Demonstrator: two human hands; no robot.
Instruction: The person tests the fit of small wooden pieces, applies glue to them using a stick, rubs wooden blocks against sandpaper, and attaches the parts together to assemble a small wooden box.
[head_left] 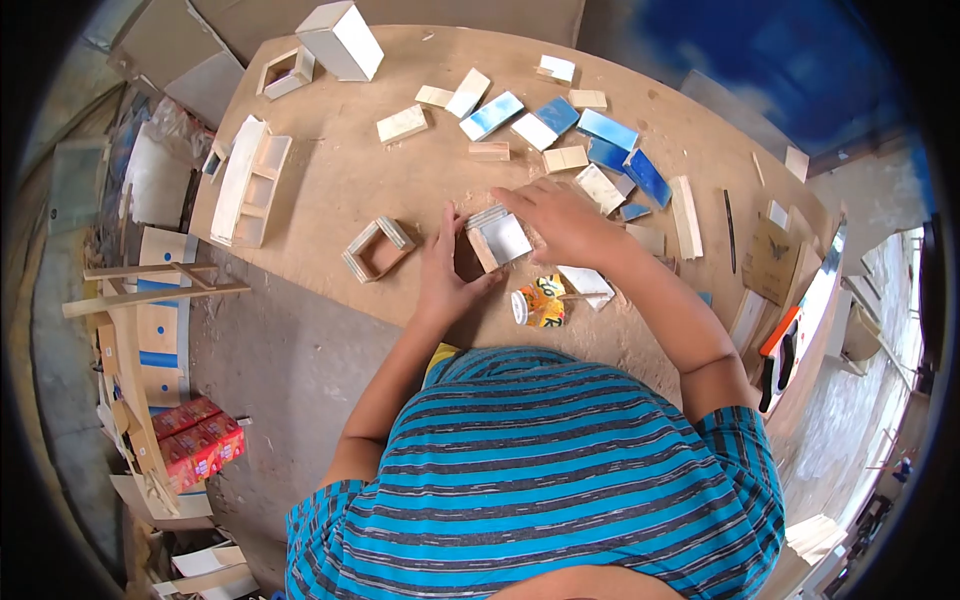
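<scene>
A small open wooden box (508, 241) with layered plywood edges and a white inside sits tilted on the table between my hands. My left hand (446, 278) grips its left side, fingertips near the upper corner and thumb at the lower corner. From the right, my right hand (562, 218) curves over the box's top and right edges; some of its fingertips are hidden. Left of my left hand lies a similar small wooden frame (379, 249). Just below the box is a small yellow printed container (540, 301) with a white end, beside a white piece (590, 287).
Several wood blocks, some painted blue and white (548, 122), lie across the wooden table (340, 170). A compartmented wooden piece (254, 190) and a white box (342, 42) stand at the left and back. Orange-and-black-handled pliers or cutters (778, 355) lie at the right edge.
</scene>
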